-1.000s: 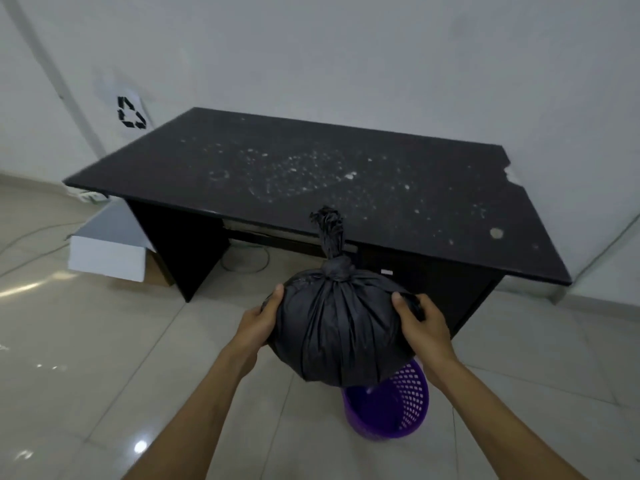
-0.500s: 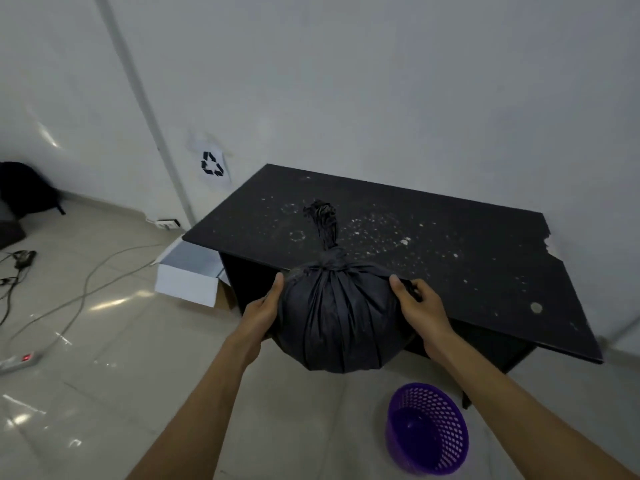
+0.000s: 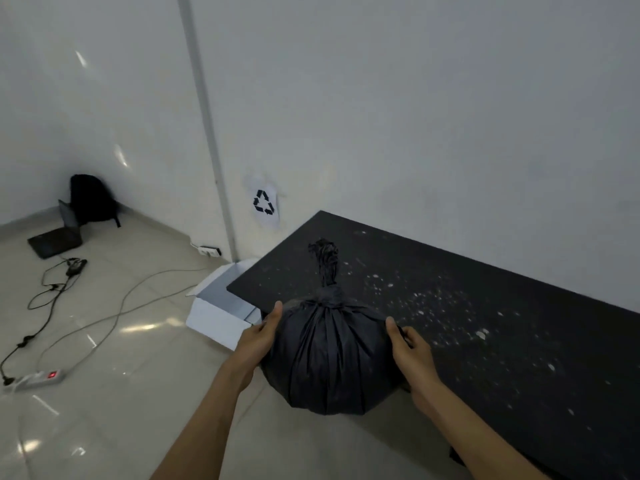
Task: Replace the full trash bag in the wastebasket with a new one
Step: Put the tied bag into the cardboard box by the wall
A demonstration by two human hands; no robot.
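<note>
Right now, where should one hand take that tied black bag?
Probably the twisted neck above the knot, from above: it stands upright, narrow enough for one grip to close round. The bag bulges too wide; the left hand and right hand hold its sides.

A black recycling symbol (image 3: 265,202), three bent arrows chasing one another round a triangle, is showing on a white sheet of paper (image 3: 273,220). The sheet is hanging tilted and a little crumpled low on the white wall (image 3: 415,126), between the vertical conduit (image 3: 204,116) and the black desk's (image 3: 502,323) far corner.
</note>
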